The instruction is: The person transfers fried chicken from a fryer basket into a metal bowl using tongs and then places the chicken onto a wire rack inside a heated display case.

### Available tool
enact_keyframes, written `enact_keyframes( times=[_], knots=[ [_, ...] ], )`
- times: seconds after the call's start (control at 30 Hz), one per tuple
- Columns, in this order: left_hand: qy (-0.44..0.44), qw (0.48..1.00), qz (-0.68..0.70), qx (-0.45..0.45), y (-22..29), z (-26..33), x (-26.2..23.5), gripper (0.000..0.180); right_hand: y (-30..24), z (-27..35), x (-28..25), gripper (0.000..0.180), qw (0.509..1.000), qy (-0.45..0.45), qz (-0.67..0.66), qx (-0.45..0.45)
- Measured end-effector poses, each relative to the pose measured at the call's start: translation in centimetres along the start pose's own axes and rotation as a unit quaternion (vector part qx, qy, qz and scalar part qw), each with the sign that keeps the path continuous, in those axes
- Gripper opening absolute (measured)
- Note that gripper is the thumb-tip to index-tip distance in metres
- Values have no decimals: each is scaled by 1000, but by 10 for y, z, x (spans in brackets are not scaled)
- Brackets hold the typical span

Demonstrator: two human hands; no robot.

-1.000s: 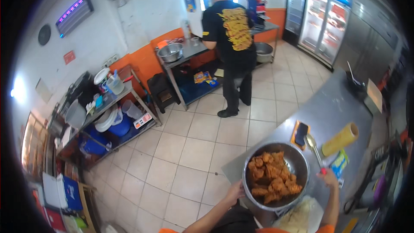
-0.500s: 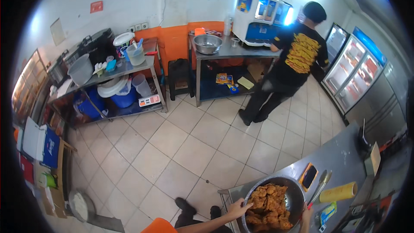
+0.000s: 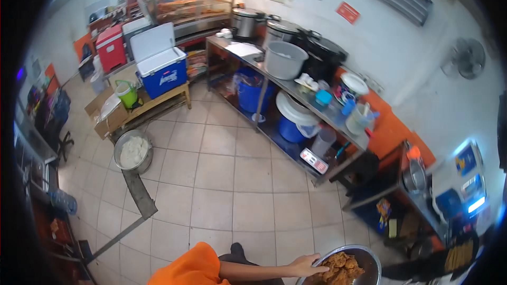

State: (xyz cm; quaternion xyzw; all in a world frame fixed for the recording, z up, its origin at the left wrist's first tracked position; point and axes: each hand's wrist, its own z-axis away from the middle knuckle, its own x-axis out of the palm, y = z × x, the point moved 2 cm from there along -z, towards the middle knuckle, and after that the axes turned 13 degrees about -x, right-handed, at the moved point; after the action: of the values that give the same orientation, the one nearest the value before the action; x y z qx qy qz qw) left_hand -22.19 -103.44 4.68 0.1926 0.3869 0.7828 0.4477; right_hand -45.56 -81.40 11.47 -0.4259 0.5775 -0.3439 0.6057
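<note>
Tiled floor below, and I'd keep the bowl of chicken level, left hand clamped on its rim, right hand off my feed.

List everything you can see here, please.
Metal bowl: one, silver, bottom right
Fried chicken: several pieces, brown, in bowl
Display cabinet: one, silver-framed, top left
Open cooler: one, blue and white, on wooden bench
Chest: one, red, upper left
Bucket: one, green, beside cooler
Floor pot: one, silver, left
Shelf table: one, silver, centre
Tub: one, grey, on table
Bins: two, blue, below tabletop
Small items: many, mixed, on table
Dispenser: one, white and blue, right
Wall fan: one, grey, upper right
Co-worker: one, dark clothing, lower right
Sleeve: one, orange, bottom
Left hand: one, bare, gripping bowl's rim
</note>
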Motion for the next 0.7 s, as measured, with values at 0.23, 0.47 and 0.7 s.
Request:
enact_keyframes(
  times=[0.23, 0.47, 0.7],
  knots=[
    [168, 982, 81, 12, 33, -31, -217, 55, -85, -16, 223, 43, 988, -152, -29, 5],
    [364, 918, 137, -78, 36, -34, -456, 54, -133, -16, 535, 39, 930, -366, 5, -25],
    [600, 739, 306, -14, 10, 9, -639, 40, -314, 135, 820, 24, 847, -526, -63, -47]
  ],
)
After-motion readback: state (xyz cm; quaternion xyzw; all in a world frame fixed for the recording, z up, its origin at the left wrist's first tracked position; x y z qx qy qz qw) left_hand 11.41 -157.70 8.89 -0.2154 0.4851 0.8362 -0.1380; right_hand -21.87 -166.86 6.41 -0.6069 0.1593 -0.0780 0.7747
